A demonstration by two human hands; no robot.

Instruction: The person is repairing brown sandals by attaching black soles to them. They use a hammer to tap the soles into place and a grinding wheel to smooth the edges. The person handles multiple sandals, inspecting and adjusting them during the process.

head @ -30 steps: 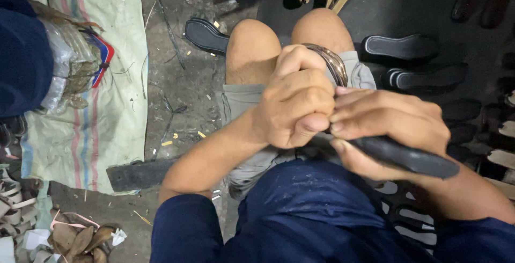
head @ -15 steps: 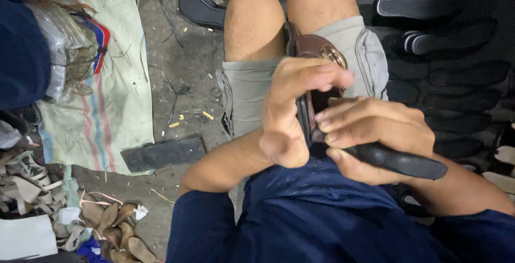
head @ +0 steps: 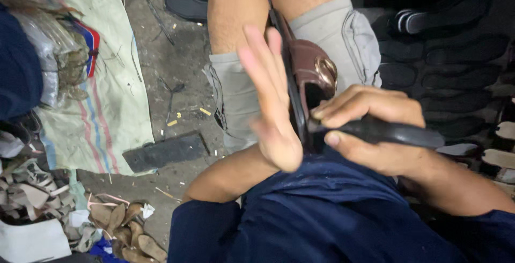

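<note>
A brown sandal (head: 309, 68) with a gold ring buckle lies between my knees on my lap, sole edge turned up. My left hand (head: 271, 102) is flat and blurred, fingers spread, its palm against the sandal's left side, holding nothing. My right hand (head: 365, 129) grips a black sole-like piece (head: 397, 133) that runs right from the sandal's near end, thumb on its edge.
Rows of black soles (head: 445, 32) cover the floor at right. A black sole (head: 185, 2) lies beyond my left knee, a dark slab (head: 163, 152) on the dirt floor, a striped woven sack (head: 102, 107) at left, and scrap strap pieces (head: 123, 228) at bottom left.
My left hand has let go of the sandal and opened flat beside it. The view has shifted closer, so the sandal and buckle show more plainly.
</note>
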